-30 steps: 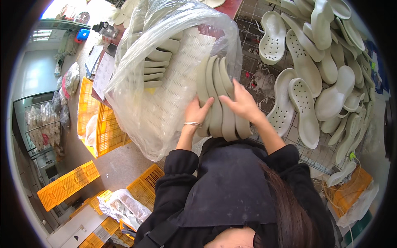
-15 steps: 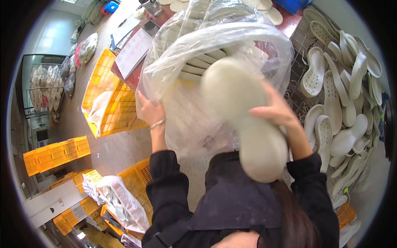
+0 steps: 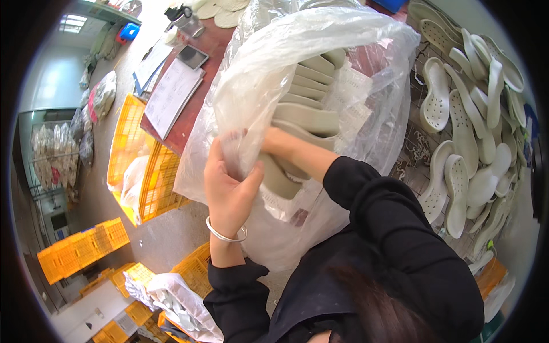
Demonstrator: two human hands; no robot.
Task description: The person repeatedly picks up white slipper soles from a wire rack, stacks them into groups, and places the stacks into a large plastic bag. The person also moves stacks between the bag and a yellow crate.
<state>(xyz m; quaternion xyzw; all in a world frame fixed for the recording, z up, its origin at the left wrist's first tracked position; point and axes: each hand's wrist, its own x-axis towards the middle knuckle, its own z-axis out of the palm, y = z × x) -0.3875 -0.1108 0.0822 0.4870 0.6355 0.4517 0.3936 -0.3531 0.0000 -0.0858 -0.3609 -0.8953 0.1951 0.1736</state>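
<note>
Red table (image 3: pixel 216 46) bears the clear bag (image 3: pixel 243 94); yellow crates (image 3: pixel 86 250) at left. Left hand (image 3: pixel 230 188) grips the bag's edge. Right hand (image 3: pixel 274 142) reaches inside, fingers hidden; grip cannot be determined. Soles (image 3: pixel 306 118) lie rowed inside the bag. Half a second earlier, the right hand held a sole outside it.

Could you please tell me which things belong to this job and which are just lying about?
Apparently in use:
clear plastic bag, gripped by left hand
curved grey-green soles inside it
probably loose pale soles, right

Seemingly lying about:
dark rectangular device
white paper sheets
yellow slatted plastic crates
</note>
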